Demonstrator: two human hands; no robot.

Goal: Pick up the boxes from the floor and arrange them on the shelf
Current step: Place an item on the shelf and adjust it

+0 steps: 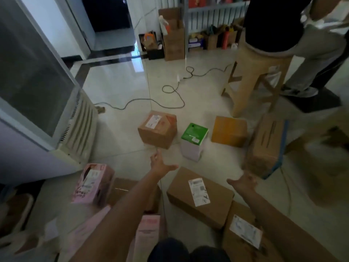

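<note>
Several boxes lie on the pale tiled floor. A brown carton with a white label [200, 197] sits between my two outstretched arms. My left hand [160, 163] is open, fingers spread, just left of and above its far corner. My right hand [243, 181] is open beyond its right end, empty. Farther out stand a taped brown carton [157, 129], a green-topped white box [193, 142], a yellow-brown box [229, 131] and a long brown box with blue tape [266, 146]. A pink box [94, 184] stands at my left. The metal shelf [207, 10] is at the far wall.
A black cable [170, 95] snakes across the floor. A wooden stool [258, 74] stands at right with another person [309, 46] by it. A glass-fronted cabinet [37, 95] fills the left. More labelled cartons [243, 231] lie by my knees.
</note>
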